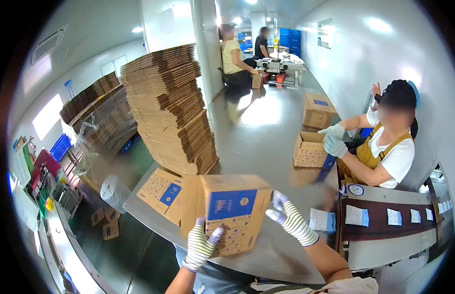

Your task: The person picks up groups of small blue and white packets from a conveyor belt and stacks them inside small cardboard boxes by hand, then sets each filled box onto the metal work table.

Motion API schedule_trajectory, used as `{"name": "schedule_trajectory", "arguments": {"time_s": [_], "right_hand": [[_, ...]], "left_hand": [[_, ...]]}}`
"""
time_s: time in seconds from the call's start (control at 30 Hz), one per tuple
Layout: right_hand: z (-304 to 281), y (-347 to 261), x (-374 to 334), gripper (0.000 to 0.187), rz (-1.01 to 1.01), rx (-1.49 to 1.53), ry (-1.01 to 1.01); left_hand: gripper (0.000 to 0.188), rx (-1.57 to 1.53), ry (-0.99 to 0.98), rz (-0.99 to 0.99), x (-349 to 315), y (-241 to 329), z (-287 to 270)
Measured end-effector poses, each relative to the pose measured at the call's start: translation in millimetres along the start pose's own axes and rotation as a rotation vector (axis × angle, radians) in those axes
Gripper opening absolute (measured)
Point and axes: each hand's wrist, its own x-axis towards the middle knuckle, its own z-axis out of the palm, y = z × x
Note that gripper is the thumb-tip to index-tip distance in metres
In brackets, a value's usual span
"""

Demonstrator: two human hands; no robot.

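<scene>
A brown cardboard box [236, 210] with a blue printed panel is tilted in front of me, above the near side of the metal table [247, 122]. My left hand [202, 246], in a striped glove, grips its lower left corner, thumb on the front face. At the box's right side is my right hand [293, 221], also in a striped glove, its fingers apart; whether the fingertips touch the box I cannot tell. A flat folded carton [161, 191] lies on the table just left of the box, below a tall leaning stack of flattened cartons [166, 108].
Across the table at right, a co-worker in white gloves [335, 142] handles an open carton [310, 152]. More flattened cartons [318, 110] lie behind it. A dark conveyor belt [379, 218] carries white-and-blue packets [357, 215]. Cardboard pieces [110, 228] lie on the floor at left.
</scene>
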Motion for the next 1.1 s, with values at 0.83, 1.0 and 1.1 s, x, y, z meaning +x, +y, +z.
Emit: {"name": "schedule_trajectory", "arguments": {"time_s": [0.83, 1.0, 1.1], "right_hand": [[125.3, 2.6, -15.6, 0.044, -0.62, -0.946, -0.692], [116.5, 5.4, -32.7, 0.045, -0.754, -0.791, -0.619], [114.2, 4.7, -16.7, 0.05, -0.774, -0.699, -0.597]], "left_hand": [[0.052, -0.971, -0.305, -0.896, -117.7, -197.0, 6.7], [0.059, 0.697, 0.343, -0.11, -121.8, -145.7, -66.2], [0.092, 1.05, 0.072, 0.233, -82.8, -57.1, -69.7]]}}
